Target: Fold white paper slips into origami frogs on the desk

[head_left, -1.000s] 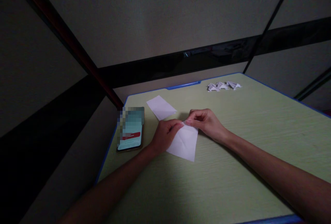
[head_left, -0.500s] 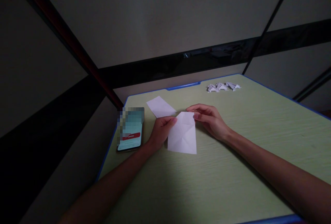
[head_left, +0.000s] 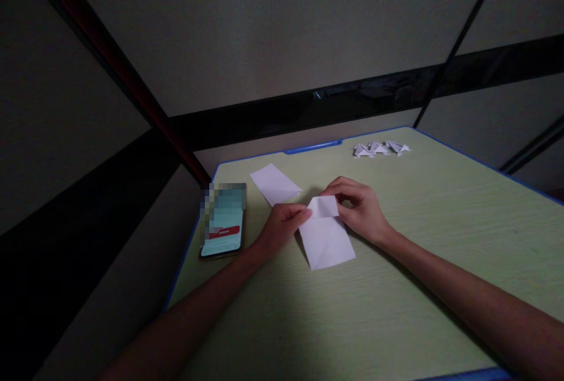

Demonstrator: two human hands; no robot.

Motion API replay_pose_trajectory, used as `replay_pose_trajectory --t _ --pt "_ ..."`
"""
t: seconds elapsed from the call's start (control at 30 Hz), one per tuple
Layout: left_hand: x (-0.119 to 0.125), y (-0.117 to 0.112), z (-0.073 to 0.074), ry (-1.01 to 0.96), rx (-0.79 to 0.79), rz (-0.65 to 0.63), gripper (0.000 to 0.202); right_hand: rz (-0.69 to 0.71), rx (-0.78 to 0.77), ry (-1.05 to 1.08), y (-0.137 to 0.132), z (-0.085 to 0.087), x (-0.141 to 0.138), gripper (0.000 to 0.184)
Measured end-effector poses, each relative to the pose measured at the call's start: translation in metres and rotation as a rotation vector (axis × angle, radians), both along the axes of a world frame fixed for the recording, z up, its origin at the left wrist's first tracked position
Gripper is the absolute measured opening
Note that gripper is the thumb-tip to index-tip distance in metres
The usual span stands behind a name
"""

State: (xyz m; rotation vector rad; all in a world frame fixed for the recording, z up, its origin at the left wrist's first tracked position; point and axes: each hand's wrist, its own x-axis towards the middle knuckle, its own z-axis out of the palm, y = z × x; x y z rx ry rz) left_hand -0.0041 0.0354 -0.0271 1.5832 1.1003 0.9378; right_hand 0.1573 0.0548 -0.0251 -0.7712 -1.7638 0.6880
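A creased white sheet of paper (head_left: 328, 245) is held between my two hands just over the table. Its far end is folded over into a flap, with a slanted corner on the left. My left hand (head_left: 284, 225) pinches the flap's left edge, thumb on top. On the other side my right hand (head_left: 360, 206) grips the flap's right edge, its fingertips partly hidden behind the paper. The near end of the sheet hangs free toward me.
A second white paper (head_left: 274, 184) lies behind my left hand. To the left rests a phone (head_left: 224, 222) with a lit screen, partly pixelated. Several folded paper figures (head_left: 378, 148) sit at the back right of the pale green table (head_left: 432, 205), which has a blue edge.
The far end of the paper now shows a folded-over flap. Both hands have shifted slightly right and nearer with it, and its near end has swung to the right.
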Motion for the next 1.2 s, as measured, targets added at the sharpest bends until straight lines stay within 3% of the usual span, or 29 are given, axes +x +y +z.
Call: replay_pose_trajectory --t 0.13,0.33,0.53,0.73,0.87,1.0,1.1,1.2 --pt "-0.0001 -0.0008 0.0006 0.075 0.011 -0.081 0.032 0.016 0.171 -0.124 -0.0021 0.0009 0.0026 0.018" --pt "0.0001 -0.0005 0.0020 0.086 0.018 -0.099 0.031 0.049 0.139 -0.170 -0.0011 0.0010 0.0033 0.023" --pt "0.0015 -0.0014 0.0040 0.065 -0.017 -0.108 0.028 0.028 0.239 -0.173 -0.0036 -0.0002 0.0008 0.019" --pt "0.0020 -0.0012 0.0007 0.056 -0.005 -0.062 0.026 -0.047 0.254 -0.192 -0.0080 -0.0011 -0.0031 0.011" --pt "0.0019 0.0005 -0.0008 0.025 0.024 0.011 0.028 0.008 0.273 -0.215 -0.0080 -0.0009 -0.0046 0.011" --pt "0.0012 0.0020 0.0002 -0.080 -0.023 0.100 0.023 0.129 0.165 -0.178 -0.0067 0.0034 -0.0032 0.012" --pt "-0.0003 0.0030 -0.0001 -0.145 -0.058 0.107 0.020 0.232 -0.065 -0.071 -0.0047 0.0071 -0.0024 0.010" --pt "-0.0014 0.0035 -0.0013 -0.155 -0.066 0.082 0.020 0.245 -0.321 0.063 -0.0022 0.0072 -0.0030 0.014"
